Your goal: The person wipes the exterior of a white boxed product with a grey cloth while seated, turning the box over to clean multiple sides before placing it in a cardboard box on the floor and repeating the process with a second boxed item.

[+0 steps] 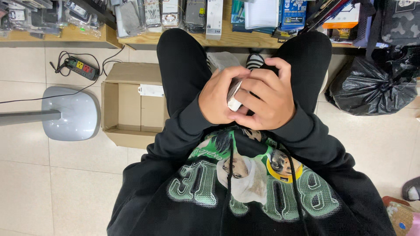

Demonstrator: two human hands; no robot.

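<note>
A small white box is held between both hands above the lap, close to the chest. The left hand is curled around the box from its side, fingers bent over the upper edge and thumb toward the lower end. The right hand is closed over the other side, its fingers folded across the top so that most of the box is covered; only a narrow white face and one corner are seen in the gap between the hands. Both hands are touching each other at the fingertips. Black sleeves are seen running back from the wrists to a black hooded sweatshirt with a green and white print on the front. Black trousers are worn, with the knees spread apart; between them, just beyond the hands, a grey folded item and a striped black-and-white sock are noted. On the tiled floor beside the left knee an open cardboard box is set, with a white tag lying inside. Farther out on that side, a grey stand base and a power strip with its cord are seen. A black plastic bag is lying well apart on the other side. Along the top, a wooden shelf carrying packaged goods is recorded.
</note>
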